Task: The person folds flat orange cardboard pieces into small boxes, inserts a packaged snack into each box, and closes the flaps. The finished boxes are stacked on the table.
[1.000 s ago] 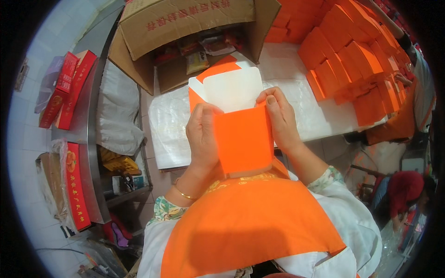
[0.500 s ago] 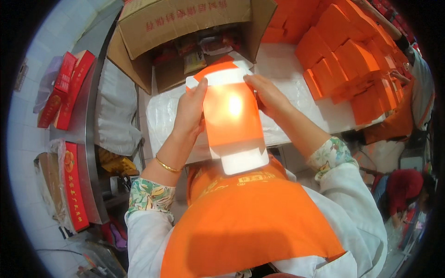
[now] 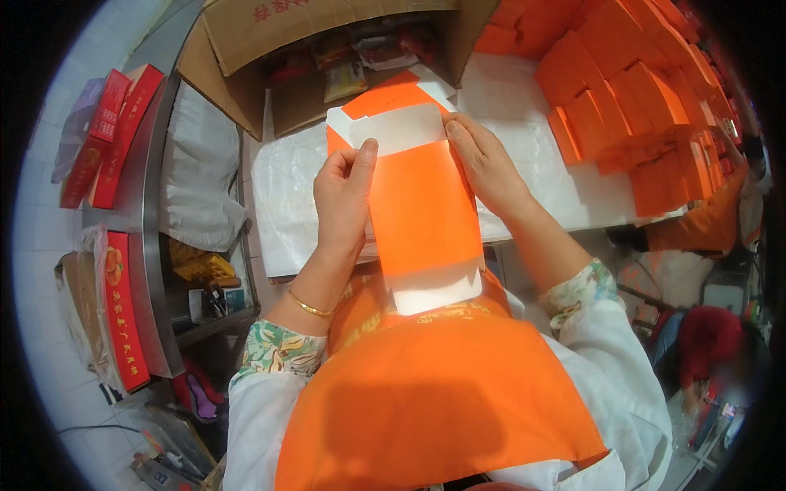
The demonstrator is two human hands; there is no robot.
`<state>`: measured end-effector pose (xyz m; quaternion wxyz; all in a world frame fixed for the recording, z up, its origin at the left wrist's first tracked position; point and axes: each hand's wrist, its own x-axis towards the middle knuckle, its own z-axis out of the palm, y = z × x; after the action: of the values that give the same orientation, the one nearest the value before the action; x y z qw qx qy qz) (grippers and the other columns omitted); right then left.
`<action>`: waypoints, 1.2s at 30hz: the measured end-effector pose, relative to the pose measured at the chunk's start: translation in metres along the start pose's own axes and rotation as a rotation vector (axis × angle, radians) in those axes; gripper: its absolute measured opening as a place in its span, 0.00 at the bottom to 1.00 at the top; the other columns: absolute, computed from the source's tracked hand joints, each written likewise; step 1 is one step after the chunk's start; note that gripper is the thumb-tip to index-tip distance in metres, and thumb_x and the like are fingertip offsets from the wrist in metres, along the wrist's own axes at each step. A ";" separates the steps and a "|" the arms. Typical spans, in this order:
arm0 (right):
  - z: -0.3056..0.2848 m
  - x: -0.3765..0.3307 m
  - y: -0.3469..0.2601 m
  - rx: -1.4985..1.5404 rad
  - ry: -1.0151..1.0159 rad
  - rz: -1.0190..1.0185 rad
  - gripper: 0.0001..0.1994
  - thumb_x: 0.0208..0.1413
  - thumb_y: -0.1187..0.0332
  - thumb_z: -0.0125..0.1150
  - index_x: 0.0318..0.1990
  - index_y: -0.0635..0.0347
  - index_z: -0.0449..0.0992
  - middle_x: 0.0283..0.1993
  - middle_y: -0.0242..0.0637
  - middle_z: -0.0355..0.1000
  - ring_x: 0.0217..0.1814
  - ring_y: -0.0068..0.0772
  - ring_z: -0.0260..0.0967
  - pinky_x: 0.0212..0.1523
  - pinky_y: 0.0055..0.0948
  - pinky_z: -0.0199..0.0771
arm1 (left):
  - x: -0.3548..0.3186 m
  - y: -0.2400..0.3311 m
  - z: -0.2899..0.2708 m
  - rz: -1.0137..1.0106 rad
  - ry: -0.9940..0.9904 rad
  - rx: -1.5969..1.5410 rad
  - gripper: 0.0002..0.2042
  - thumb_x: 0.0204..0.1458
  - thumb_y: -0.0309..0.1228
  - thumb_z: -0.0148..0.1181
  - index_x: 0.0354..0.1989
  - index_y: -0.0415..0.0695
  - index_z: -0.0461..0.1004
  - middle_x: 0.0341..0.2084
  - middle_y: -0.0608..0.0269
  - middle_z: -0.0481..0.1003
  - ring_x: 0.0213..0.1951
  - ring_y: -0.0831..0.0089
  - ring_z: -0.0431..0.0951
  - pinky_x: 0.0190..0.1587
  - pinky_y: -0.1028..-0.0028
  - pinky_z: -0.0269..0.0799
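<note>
An orange paper box (image 3: 426,209) with white inner flaps is held up between my two hands, above the near edge of the table. Its far white flap stands raised, and another white flap hangs at the end nearest me. My left hand (image 3: 344,192) grips the left side, thumb on top near the far end. On the opposite side my right hand (image 3: 487,168) holds the far corner, thumb along the edge. Behind it, a flat orange piece with white flaps (image 3: 385,96) lies on the table. Fingers under the box are hidden.
A large open cardboard carton (image 3: 323,37) stands at the back with small packets (image 3: 345,80) inside. Orange boxes (image 3: 622,106) are stacked at the right of the white-covered table (image 3: 286,200). Red boxes (image 3: 123,135) lie on a metal counter at left. Another person (image 3: 711,348) is at lower right.
The box has tipped, and the bright glare on its face is gone. My right hand lies flatter along its side. The whole view has shifted slightly.
</note>
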<state>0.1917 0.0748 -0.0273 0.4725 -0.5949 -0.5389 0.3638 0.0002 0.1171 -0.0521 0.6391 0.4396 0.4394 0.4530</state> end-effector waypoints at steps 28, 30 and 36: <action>0.013 -0.057 0.080 0.794 -0.121 0.788 0.15 0.64 0.66 0.49 0.54 0.66 0.67 0.50 0.43 0.70 0.48 0.32 0.71 0.50 0.31 0.75 | -0.021 -0.047 -0.005 -0.507 -0.120 -0.118 0.11 0.59 0.37 0.60 0.39 0.43 0.69 0.30 0.66 0.74 0.26 0.82 0.73 0.25 0.80 0.69; 0.011 -0.061 0.081 0.795 -0.118 0.802 0.14 0.64 0.66 0.50 0.52 0.66 0.68 0.49 0.43 0.71 0.47 0.32 0.72 0.49 0.31 0.76 | -0.022 -0.048 -0.003 -0.535 -0.101 -0.144 0.11 0.60 0.37 0.60 0.41 0.42 0.69 0.31 0.65 0.75 0.28 0.80 0.75 0.27 0.79 0.72; 0.008 -0.065 0.090 0.703 -0.149 0.862 0.14 0.63 0.66 0.54 0.49 0.68 0.70 0.44 0.40 0.73 0.42 0.29 0.74 0.42 0.27 0.78 | -0.018 -0.057 -0.012 -0.613 -0.194 -0.062 0.12 0.60 0.32 0.58 0.46 0.37 0.71 0.37 0.60 0.77 0.34 0.75 0.78 0.34 0.77 0.76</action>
<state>0.2007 0.0144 -0.1206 0.4117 -0.5406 -0.1251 0.7229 -0.0042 0.0903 -0.1063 0.7978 0.3084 0.4742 0.2085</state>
